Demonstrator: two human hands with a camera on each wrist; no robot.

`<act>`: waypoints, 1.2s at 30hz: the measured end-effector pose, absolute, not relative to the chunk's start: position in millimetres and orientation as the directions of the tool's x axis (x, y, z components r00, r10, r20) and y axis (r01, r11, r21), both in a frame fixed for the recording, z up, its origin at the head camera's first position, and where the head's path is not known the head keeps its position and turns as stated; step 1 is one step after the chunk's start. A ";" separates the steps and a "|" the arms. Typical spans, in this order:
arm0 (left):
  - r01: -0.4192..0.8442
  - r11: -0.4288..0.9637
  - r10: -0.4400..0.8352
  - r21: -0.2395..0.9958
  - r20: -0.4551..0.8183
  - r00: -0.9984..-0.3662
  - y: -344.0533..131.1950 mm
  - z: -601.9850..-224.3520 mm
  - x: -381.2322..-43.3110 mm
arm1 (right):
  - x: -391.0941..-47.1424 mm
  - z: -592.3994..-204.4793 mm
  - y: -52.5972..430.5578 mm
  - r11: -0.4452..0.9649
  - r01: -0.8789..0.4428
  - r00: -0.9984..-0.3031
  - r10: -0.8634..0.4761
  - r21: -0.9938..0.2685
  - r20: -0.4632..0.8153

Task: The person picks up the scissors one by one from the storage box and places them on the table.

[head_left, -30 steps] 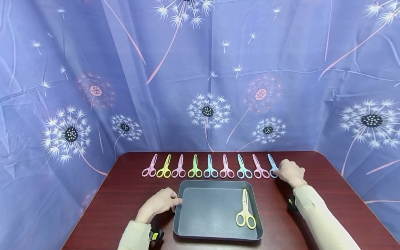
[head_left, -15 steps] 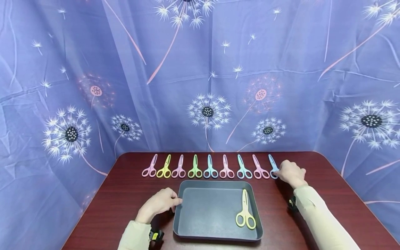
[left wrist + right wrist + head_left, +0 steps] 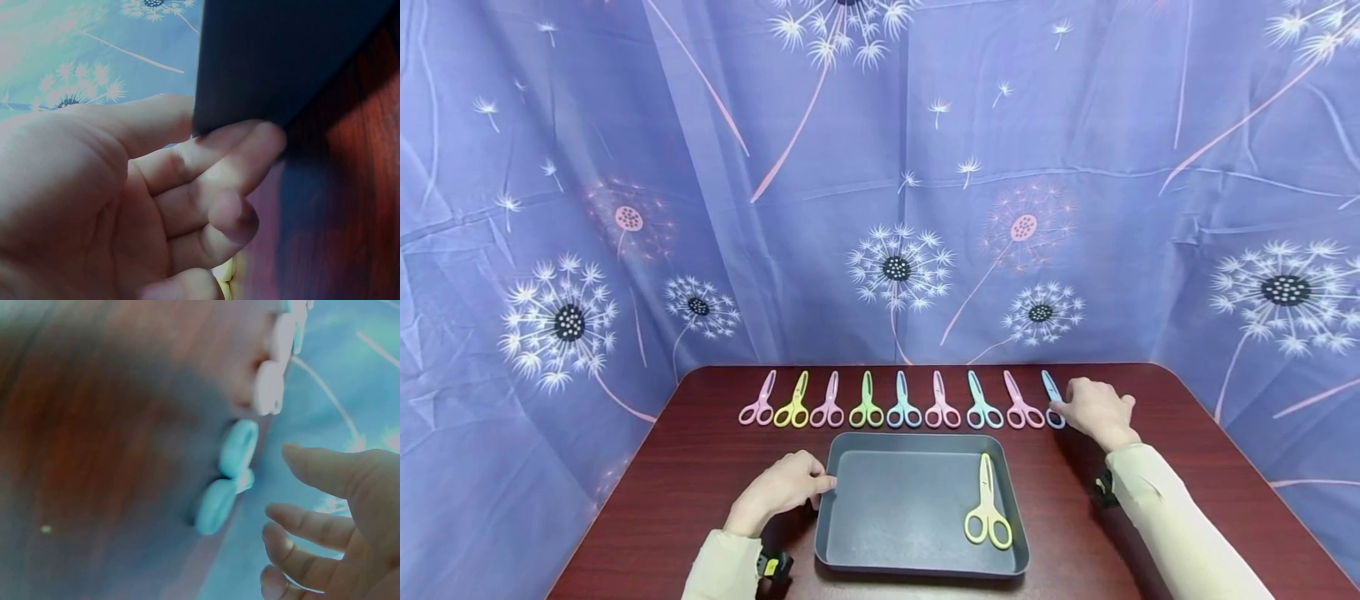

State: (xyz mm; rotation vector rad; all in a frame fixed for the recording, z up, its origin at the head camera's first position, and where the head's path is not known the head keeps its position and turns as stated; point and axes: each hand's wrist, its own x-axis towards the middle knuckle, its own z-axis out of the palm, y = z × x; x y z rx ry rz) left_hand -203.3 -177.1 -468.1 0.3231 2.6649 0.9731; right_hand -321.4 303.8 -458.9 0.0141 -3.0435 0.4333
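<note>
In the head view my left hand (image 3: 781, 485) pinches the left rim of a dark grey tray (image 3: 887, 512). The left wrist view has the thumb on one side of the tray wall (image 3: 269, 56) and curled fingers on the other. Inside the tray, on its right, lie pale yellow scissors (image 3: 986, 500), blade pointing away. My right hand (image 3: 1097, 412) hovers at the blue scissors (image 3: 1052, 388) that end the row. In the right wrist view, thumb and fingers are spread apart, a small gap from the blue handle loops (image 3: 239, 450).
Along the table's far edge runs a row of several scissors, among them pink scissors (image 3: 1022, 408), light blue scissors (image 3: 982, 408), green scissors (image 3: 867, 408) and yellow scissors (image 3: 792, 408). A blue dandelion-print curtain (image 3: 820, 275) hangs behind the reddish-brown table (image 3: 685, 467).
My right fingers have come slightly up off the blue scissors, so more of the handle shows. Those scissors have shifted a touch. The left hand and the tray have stayed put.
</note>
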 end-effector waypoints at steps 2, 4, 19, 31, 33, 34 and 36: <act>0.112 0.751 0.301 0.651 -0.186 -0.935 -177.4 -467.7 -202.8 | -318.2 -452.9 298.3 0.962 -0.044 -0.995 -0.019 -0.271 0.094; 0.113 0.751 0.301 0.650 -0.184 -0.936 -177.5 -467.8 -202.7 | -314.7 -447.2 292.7 0.962 -0.070 -0.992 -0.040 -0.263 0.118; 0.109 0.749 0.297 0.654 -0.184 -0.937 -177.9 -469.4 -204.8 | -273.8 -428.0 248.5 0.955 -0.231 -0.947 -0.177 -0.185 0.268; 0.106 0.745 0.301 0.658 -0.190 -0.935 -177.5 -467.3 -204.3 | -226.2 -433.7 218.0 0.941 -0.335 -0.901 -0.305 -0.047 0.309; 0.101 0.747 0.297 0.657 -0.194 -0.935 -177.3 -465.9 -203.8 | -219.7 -435.2 213.6 0.933 -0.358 -0.887 -0.330 -0.030 0.322; 0.100 0.748 0.295 0.657 -0.194 -0.935 -177.4 -465.4 -203.5 | -216.4 -436.1 211.6 0.929 -0.369 -0.880 -0.342 -0.022 0.330; 0.097 0.750 0.292 0.654 -0.195 -0.936 -176.9 -464.4 -203.1 | -209.6 -437.8 207.5 0.923 -0.384 -0.868 -0.359 -0.006 0.345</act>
